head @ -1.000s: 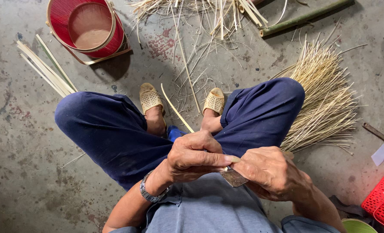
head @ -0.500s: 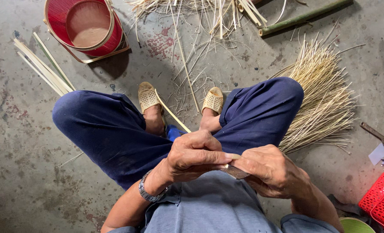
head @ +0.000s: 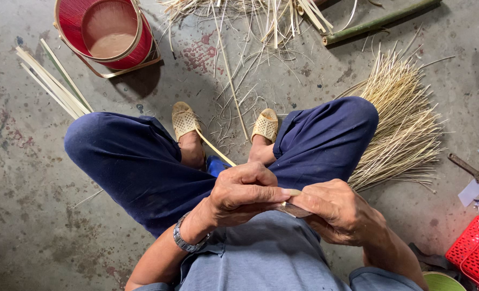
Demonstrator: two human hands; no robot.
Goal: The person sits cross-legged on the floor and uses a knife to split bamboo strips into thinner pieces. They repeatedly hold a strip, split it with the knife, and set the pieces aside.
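Seated low over a stained concrete floor [head: 29,215], a person brings both hands together above the lap, knees in dark blue trousers spread wide and feet in woven tan sandals [head: 184,122] planted ahead. Left hand [head: 245,189], a metal watch [head: 188,241] at its wrist, curls knuckles-up with fingers folded and the thumb stretched toward the other hand; right hand [head: 339,211] meets it, fingers closed. Between them the two hands pinch a thin pale bamboo strip [head: 213,147], which runs out from under the left hand across the thigh to the left sandal, and a flat blade [head: 293,210] shows at the point where the thumbs touch; which hand holds it cannot be told. Around the worker lie a red woven basket [head: 110,32] near the floor's upper left corner, loose slats [head: 53,86] beside it, a sheaf of fine splints [head: 404,124] fanned past the right knee, a green bamboo pole [head: 379,21] at the top edge, and a red plastic crate [head: 476,250] at the lower right corner.
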